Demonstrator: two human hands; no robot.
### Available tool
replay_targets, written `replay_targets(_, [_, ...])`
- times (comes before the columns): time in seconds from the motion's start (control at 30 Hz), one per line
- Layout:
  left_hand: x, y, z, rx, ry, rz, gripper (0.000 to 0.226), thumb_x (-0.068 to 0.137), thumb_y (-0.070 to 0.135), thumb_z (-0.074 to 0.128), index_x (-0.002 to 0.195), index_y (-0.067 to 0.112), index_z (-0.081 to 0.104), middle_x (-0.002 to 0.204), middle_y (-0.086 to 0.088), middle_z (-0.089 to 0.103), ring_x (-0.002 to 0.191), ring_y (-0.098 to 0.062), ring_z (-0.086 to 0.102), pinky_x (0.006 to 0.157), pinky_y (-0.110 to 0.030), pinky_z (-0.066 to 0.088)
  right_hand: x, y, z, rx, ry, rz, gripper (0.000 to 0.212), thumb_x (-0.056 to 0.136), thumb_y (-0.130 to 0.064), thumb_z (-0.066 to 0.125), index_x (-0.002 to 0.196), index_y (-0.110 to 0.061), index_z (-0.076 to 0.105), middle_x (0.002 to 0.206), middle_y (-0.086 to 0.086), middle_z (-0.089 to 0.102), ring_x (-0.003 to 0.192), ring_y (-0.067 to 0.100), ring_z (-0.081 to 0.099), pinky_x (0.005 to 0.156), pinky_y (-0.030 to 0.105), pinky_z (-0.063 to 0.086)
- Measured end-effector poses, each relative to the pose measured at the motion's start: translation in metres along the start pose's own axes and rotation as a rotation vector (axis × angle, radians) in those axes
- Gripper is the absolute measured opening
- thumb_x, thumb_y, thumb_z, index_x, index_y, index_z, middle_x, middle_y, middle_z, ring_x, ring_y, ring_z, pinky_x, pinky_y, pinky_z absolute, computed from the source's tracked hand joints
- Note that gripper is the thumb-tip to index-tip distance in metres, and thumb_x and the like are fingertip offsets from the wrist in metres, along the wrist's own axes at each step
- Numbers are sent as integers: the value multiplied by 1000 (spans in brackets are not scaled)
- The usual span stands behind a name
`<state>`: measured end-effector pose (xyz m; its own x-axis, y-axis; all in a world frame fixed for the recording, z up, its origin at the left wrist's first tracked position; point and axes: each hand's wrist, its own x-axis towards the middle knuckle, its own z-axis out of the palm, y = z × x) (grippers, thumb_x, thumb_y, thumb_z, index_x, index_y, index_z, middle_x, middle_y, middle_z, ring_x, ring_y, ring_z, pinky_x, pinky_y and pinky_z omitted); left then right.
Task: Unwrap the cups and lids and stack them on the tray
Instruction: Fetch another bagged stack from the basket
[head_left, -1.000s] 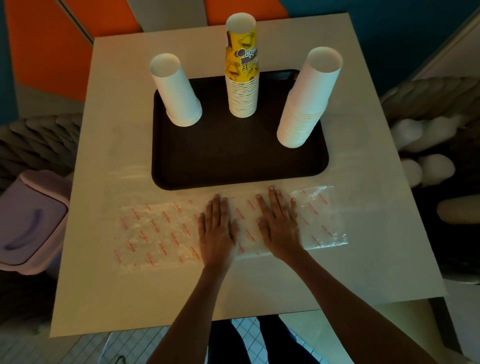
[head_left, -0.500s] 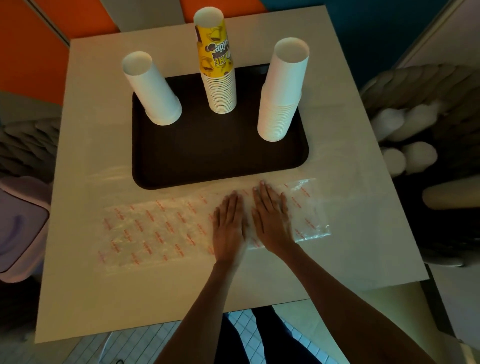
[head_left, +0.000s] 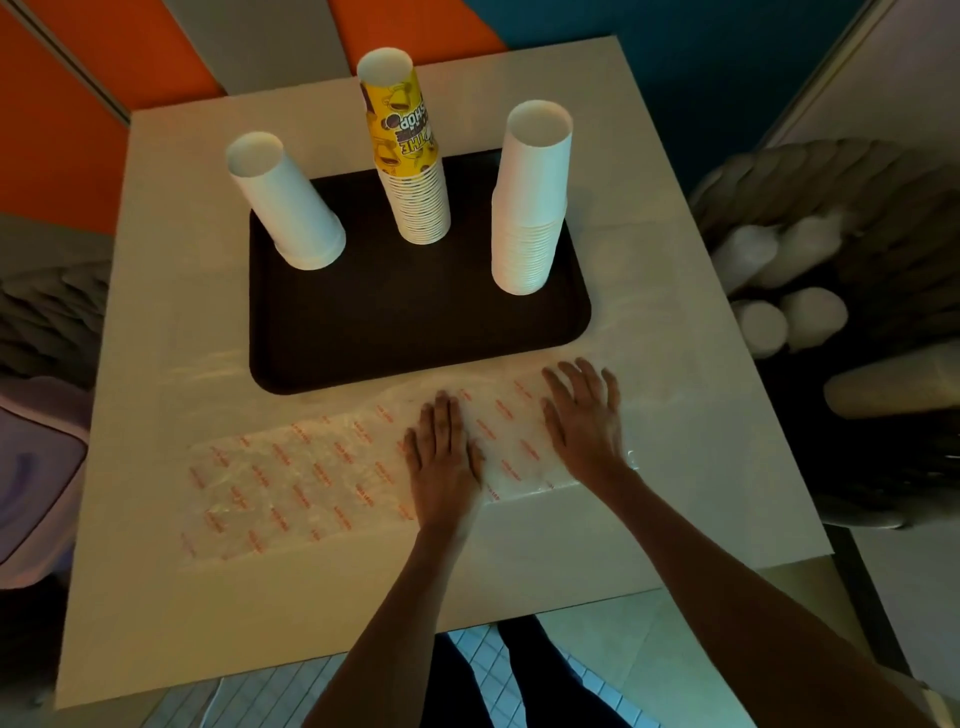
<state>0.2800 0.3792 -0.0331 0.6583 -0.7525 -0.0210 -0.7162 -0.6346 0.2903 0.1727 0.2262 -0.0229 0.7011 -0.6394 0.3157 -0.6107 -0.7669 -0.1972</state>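
A dark brown tray (head_left: 415, 332) lies on the white table (head_left: 156, 260). Three upside-down cup stacks stand on it: a short white stack (head_left: 288, 205) at the left, a yellow printed stack (head_left: 410, 156) in the middle, a tall white stack (head_left: 530, 202) at the right. In front of the tray an empty clear plastic wrapper (head_left: 301, 473) with red print lies flat. My left hand (head_left: 441, 457) presses flat on the wrapper's middle. My right hand (head_left: 584, 421) presses flat on its right end, fingers spread.
A lilac bin with a lid (head_left: 36, 467) stands at the left of the table. At the right a wicker basket (head_left: 841, 171) holds several wrapped sleeves of cups (head_left: 789, 312). Orange and blue walls are behind the table.
The hands lay side by side on the wrapper; my right hand has slid right toward its end, while my left hand stays near the middle. The view has shifted slightly.
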Motion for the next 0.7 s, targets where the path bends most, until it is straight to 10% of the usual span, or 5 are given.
replay_targets(0.37, [13,33,1,-148,-41,90,68,99,53,6,149,10,19,156,-10,14,144,-28,14,115,-48,13,27,32,-14,-36,28,-26,25,62,-13,86,84,-12,75,76,8,65,73,27,63,83,38,49])
replay_targets(0.7, [14,31,9,0,-64,48,63,98,49,20,149,12,14,155,-13,22,143,-27,17,113,-49,12,33,42,-26,69,-99,67,23,65,-24,86,66,-12,66,64,4,63,64,25,61,76,39,49])
